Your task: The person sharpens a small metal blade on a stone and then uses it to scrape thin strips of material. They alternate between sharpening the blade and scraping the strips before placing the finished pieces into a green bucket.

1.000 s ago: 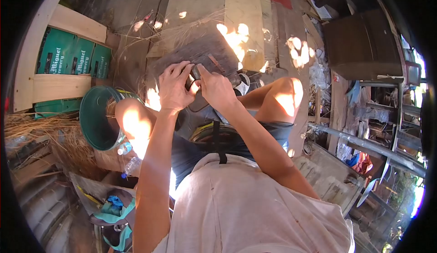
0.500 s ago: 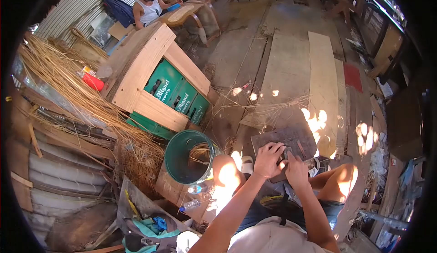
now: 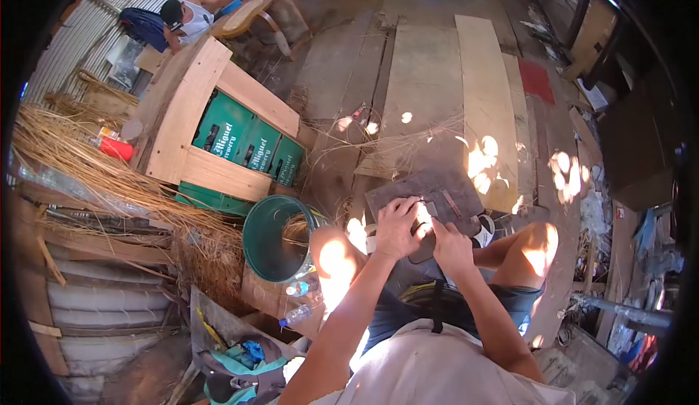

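A dark, flat board [image 3: 419,183] lies across the space between my knees. My left hand [image 3: 398,228] rests on its near part, fingers bent and held together over something small that I cannot make out. Close beside it, my right hand [image 3: 452,248] is closed, its fingertips near the left thumb; whatever it grips is hidden. A small grey flat piece [image 3: 432,209] shows on the board just by the fingers. To the right of that lies a thin reddish-brown strip [image 3: 452,203]. Bright sunlight washes out part of my left hand.
A green bucket [image 3: 255,241] with some straw-coloured strands stands by my left knee. Two plastic bottles [image 3: 295,315] lie near it. Beyond are green crates [image 3: 244,139] in a wooden frame [image 3: 226,174] and a heap of long strands [image 3: 80,154]. Another person [image 3: 195,20] sits at the far left.
The head view has turned, so the room appears shifted left. My hands stay together over the board; the fingertips have moved slightly relative to each other.
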A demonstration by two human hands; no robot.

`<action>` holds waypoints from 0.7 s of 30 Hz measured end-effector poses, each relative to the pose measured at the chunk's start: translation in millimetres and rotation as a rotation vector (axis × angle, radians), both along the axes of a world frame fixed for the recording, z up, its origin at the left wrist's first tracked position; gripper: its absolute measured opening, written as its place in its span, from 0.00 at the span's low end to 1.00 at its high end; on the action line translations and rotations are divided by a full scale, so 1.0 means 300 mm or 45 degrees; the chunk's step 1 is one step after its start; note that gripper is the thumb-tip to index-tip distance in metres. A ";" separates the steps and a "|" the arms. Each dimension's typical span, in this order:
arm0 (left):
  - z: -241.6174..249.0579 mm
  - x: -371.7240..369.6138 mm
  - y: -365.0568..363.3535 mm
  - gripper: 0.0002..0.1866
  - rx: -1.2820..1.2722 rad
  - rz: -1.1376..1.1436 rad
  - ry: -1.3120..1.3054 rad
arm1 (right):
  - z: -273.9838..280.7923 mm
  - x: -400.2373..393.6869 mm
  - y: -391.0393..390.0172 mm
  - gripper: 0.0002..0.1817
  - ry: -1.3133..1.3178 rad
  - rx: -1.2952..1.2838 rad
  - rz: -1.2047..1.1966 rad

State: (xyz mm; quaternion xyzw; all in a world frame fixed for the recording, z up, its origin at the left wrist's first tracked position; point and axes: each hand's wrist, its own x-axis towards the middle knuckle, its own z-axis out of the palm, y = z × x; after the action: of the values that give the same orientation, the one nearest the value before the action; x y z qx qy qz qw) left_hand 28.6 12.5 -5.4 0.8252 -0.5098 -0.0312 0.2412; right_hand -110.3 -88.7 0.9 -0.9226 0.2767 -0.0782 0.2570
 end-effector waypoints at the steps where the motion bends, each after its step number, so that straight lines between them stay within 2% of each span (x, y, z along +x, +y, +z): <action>1: -0.007 -0.004 -0.002 0.31 -0.015 -0.001 -0.005 | 0.008 0.004 -0.001 0.23 -0.002 -0.005 0.018; 5: -0.022 0.009 -0.016 0.31 0.010 -0.027 -0.033 | -0.030 0.028 -0.037 0.22 -0.024 -0.025 0.061; 8: 0.001 -0.007 -0.010 0.30 0.031 -0.012 -0.005 | 0.013 0.009 -0.021 0.19 0.019 0.007 0.075; 13: 0.010 -0.009 -0.019 0.24 -0.045 -0.006 -0.020 | -0.003 0.069 -0.039 0.16 -0.011 -0.045 0.077; 15: -0.064 0.007 -0.021 0.24 -0.152 -0.044 -0.062 | -0.035 0.031 -0.033 0.16 -0.029 -0.062 0.066; 18: -0.052 -0.015 -0.021 0.26 -0.028 0.013 -0.075 | -0.005 -0.043 0.011 0.24 0.014 -0.077 0.031; 21: -0.068 -0.007 -0.024 0.25 -0.104 -0.057 -0.074 | -0.036 0.032 -0.033 0.21 -0.016 -0.063 0.068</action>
State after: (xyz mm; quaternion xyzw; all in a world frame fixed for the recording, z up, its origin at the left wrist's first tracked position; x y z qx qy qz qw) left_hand 26.5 5.3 -25.8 0.8037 -0.5356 0.0081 0.2589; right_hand -100.8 -98.5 -9.9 -0.9353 0.2483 -0.0839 0.2377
